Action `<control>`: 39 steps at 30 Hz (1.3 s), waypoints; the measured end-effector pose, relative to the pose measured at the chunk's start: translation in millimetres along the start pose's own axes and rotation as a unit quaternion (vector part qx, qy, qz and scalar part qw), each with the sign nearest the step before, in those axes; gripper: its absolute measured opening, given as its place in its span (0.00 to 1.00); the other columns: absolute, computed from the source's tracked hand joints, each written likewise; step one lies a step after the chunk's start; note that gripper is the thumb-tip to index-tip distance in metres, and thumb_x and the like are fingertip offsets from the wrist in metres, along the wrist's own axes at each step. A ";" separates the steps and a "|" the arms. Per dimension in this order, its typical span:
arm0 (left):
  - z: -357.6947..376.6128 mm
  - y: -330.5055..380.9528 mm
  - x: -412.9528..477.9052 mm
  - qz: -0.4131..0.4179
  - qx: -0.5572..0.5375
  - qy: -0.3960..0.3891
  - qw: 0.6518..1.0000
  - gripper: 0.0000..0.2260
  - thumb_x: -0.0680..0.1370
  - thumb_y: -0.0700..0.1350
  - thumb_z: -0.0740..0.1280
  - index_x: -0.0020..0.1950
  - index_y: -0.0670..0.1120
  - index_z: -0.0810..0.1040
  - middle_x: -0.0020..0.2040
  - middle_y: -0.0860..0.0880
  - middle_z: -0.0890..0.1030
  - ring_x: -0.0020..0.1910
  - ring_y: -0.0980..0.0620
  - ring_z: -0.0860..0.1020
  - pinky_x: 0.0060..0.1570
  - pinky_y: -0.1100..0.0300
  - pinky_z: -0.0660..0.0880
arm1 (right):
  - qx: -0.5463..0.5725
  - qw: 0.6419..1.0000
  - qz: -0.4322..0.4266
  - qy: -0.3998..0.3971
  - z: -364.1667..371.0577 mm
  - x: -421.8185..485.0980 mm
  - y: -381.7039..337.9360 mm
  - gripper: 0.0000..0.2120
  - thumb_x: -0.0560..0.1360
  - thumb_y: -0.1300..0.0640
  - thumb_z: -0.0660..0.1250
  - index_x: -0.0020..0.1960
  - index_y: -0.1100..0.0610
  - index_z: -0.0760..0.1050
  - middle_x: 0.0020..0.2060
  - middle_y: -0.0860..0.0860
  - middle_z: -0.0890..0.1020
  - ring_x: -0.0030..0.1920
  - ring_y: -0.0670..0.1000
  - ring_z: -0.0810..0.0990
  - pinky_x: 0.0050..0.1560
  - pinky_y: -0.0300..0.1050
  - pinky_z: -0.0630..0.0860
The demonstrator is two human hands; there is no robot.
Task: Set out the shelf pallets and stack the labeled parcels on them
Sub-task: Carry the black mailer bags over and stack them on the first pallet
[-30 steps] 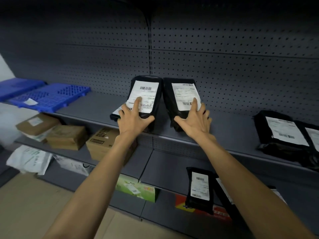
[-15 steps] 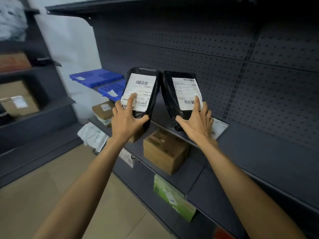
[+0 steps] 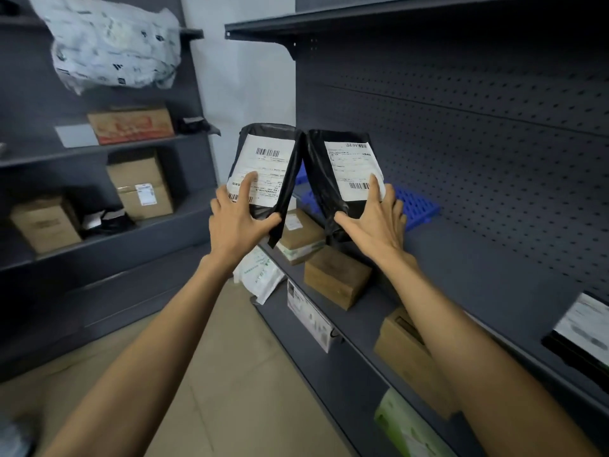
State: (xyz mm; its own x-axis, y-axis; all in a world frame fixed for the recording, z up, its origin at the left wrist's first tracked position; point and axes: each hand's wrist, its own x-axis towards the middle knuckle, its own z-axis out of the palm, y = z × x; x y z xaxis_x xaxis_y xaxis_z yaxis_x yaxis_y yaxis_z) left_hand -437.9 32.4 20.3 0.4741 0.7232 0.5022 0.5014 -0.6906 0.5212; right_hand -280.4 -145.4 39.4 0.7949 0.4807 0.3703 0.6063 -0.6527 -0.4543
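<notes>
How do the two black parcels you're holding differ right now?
The left parcel tilts its top rightward; the right parcel tilts leftward, so their tops meet. The left parcel's label shows its barcode at the top; the right parcel's has its large barcode at the bottom. Left hand grips one, right hand the other. Both are black bags with white labels.

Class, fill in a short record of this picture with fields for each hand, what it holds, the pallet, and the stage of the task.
left hand: grips left black parcel, label facing the camera
right hand: grips right black parcel, label facing the camera
parcels: held upright, top edges close together
blue pallet: on the shelf behind the parcels
stage: parcels in the air, not yet on the pallet
</notes>
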 end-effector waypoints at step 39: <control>254.8 -157.9 515.2 0.085 0.036 -0.239 0.967 0.36 0.70 0.68 0.66 0.75 0.58 0.60 0.67 0.40 0.65 0.65 0.37 0.65 0.61 0.42 0.67 | -0.104 0.979 0.175 -0.007 301.3 404.5 -108.6 0.48 0.70 0.33 0.64 0.80 0.52 0.45 0.76 0.59 0.53 0.73 0.63 0.55 0.71 0.60 0.56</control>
State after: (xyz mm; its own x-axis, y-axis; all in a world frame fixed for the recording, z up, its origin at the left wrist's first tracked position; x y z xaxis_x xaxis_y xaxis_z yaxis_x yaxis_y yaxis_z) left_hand -88.4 515.2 21.0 0.8257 0.5310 0.1903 0.4278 -0.8095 0.4022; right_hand -17.8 296.4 -5.7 0.9542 0.2135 0.2096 0.2801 -0.8836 -0.3751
